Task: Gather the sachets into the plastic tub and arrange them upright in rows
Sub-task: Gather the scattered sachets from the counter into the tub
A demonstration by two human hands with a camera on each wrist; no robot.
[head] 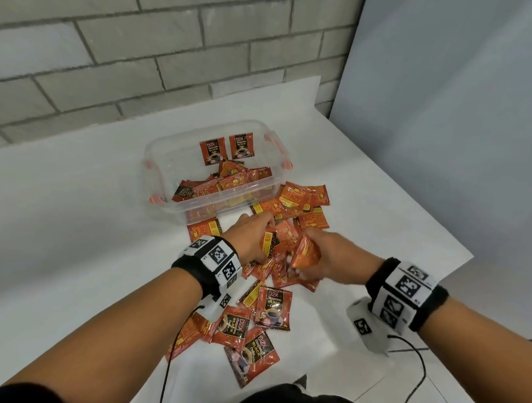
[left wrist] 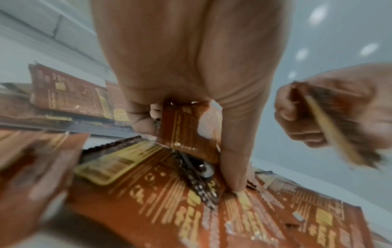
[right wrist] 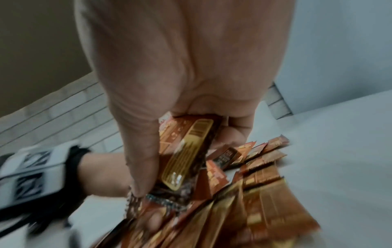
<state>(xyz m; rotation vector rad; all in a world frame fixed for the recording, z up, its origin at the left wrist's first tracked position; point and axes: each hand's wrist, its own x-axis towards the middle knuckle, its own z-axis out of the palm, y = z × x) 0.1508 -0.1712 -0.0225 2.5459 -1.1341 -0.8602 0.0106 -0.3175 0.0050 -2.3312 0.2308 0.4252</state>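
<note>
From the head view, the clear plastic tub (head: pixel 169 154) held two sachets (head: pixel 211 153) upright against its far wall above a flat jumble; more lay scattered on the white table (head: pixel 74 223). The left hand (head: pixel 251 237) pinched one sachet on edge. In the left wrist view, its fingers (left wrist: pixel 142 117) clasped that sachet. The right wrist view showed the right hand (right wrist: pixel 180 75) clutching several sachets, long axes running down along the thumb.

wall: grey brick (head: pixel 143 43) | panel: white, right (head: pixel 460 118) | table: white (head: pixel 59 222) | floor: pale tiles (head: pixel 433 400)
</note>
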